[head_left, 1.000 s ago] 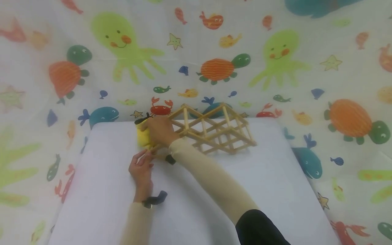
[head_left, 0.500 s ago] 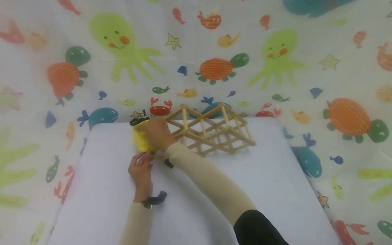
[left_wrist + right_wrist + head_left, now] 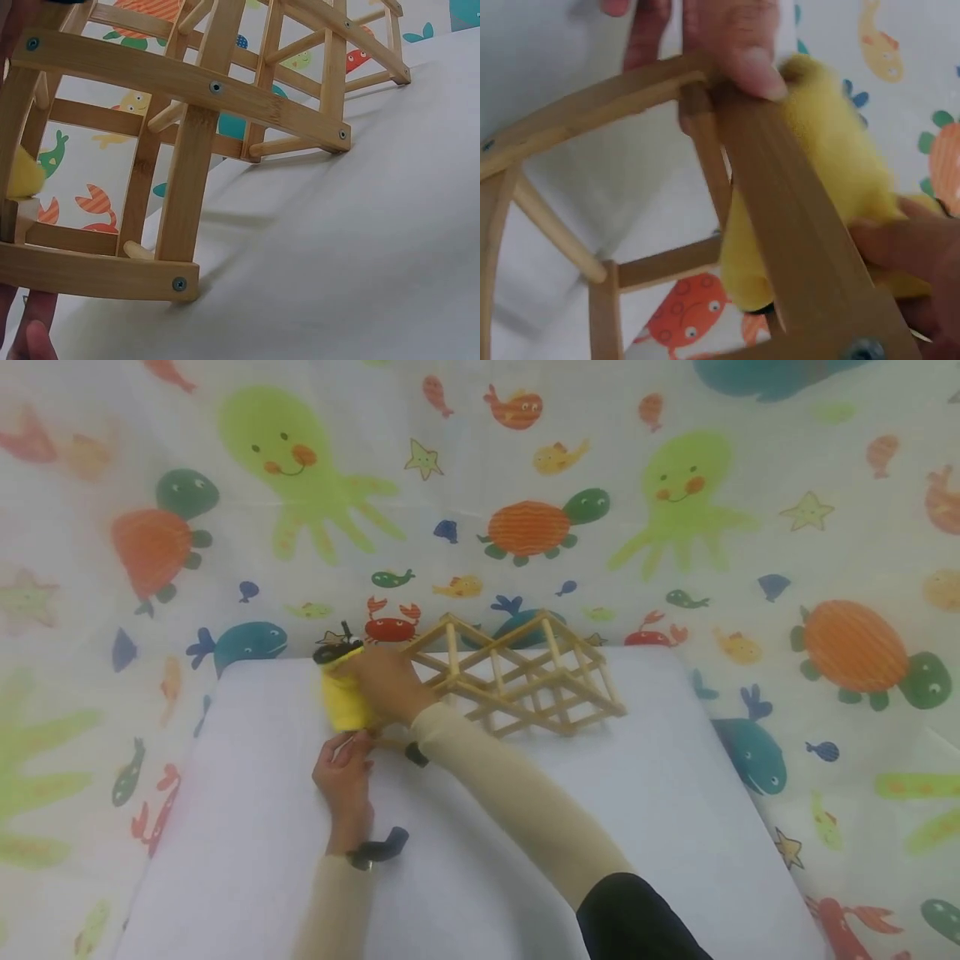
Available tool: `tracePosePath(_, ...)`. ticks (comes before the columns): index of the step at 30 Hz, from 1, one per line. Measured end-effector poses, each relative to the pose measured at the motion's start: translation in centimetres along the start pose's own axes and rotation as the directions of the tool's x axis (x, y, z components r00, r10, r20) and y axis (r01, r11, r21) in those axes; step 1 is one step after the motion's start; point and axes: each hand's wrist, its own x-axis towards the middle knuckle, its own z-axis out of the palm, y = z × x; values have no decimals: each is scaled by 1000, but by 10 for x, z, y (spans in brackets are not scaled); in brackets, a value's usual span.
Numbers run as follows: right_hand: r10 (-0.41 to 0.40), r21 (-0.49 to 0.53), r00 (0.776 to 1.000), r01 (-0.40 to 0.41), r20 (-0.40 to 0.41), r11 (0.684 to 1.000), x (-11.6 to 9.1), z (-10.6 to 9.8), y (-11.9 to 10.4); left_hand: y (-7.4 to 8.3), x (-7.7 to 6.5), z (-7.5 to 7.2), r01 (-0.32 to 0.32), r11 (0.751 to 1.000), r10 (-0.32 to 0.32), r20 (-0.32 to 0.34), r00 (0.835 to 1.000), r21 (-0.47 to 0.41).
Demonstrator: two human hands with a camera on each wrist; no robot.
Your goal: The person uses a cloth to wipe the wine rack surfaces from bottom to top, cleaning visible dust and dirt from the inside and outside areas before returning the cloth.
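A lattice rack of wooden slats and dowels, like a folding wine rack (image 3: pixel 453 650), stands at the back of the white table. My right hand (image 3: pixel 390 683) holds a fuzzy yellow cloth (image 3: pixel 343 700) with black parts against the rack's left end. In the right wrist view, the cloth (image 3: pixel 836 142) lies along a slat (image 3: pixel 787 217), pressed by the right fingers. My left hand (image 3: pixel 345 783) grips the rack's near left corner, its thumb on the wood in that same view. Metal screws join the slats (image 3: pixel 187 180) in the left wrist view.
The white tabletop (image 3: pixel 600 827) spreads in front of and beside the rack. Behind it hangs a curtain (image 3: pixel 465 460) printed with sea animals. A black strap (image 3: pixel 378 847) circles the left wrist.
The right hand and yellow cloth have shifted slightly left and back up along the rack's end. The left hand stays at the corner, and the rack has barely moved.
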Motion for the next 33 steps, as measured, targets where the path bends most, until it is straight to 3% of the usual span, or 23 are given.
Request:
tracePosePath(3,-3,-2,996,4,91,1000,-1,2,-1,2,1,-2,6,1000,-6,4,1000,9)
tracePosePath(6,3,103,994,-15,110,995,-3,-11,1,1,0,-1,10,1000,-10,9,1000,17)
tracePosePath(9,13,173,999,-18,30,985,-3,-33,5,1,1,1,-6,1000,6,9,1000,12)
tracePosePath(12,57,165,992,-38,-115,986,-6,-50,12,2,2,2,-24,1000,24,7,1000,9)
tracePosePath(14,91,146,984,-69,-153,987,-9,-57,18,2,3,2,-29,999,29,4,1000,21)
tracePosePath(16,103,123,986,-88,-129,989,-12,-59,23,2,3,2,-31,999,31,-3,1000,24)
tracePosePath(20,100,64,995,-102,27,993,-14,-57,31,2,5,1,-21,1000,21,-5,1000,24)
tracePosePath(23,99,87,991,-107,92,990,-14,-57,34,2,7,0,-5,999,5,8,1000,34)
tracePosePath(27,104,138,994,-106,19,985,-13,-58,35,3,8,0,7,998,-7,13,1000,55)
tracePosePath(30,142,121,988,-134,-53,984,-13,-59,34,5,8,0,5,998,-6,15,1000,62)
tracePosePath(33,178,89,984,-176,-26,980,-13,-60,33,6,9,0,1,998,-2,14,1000,70)
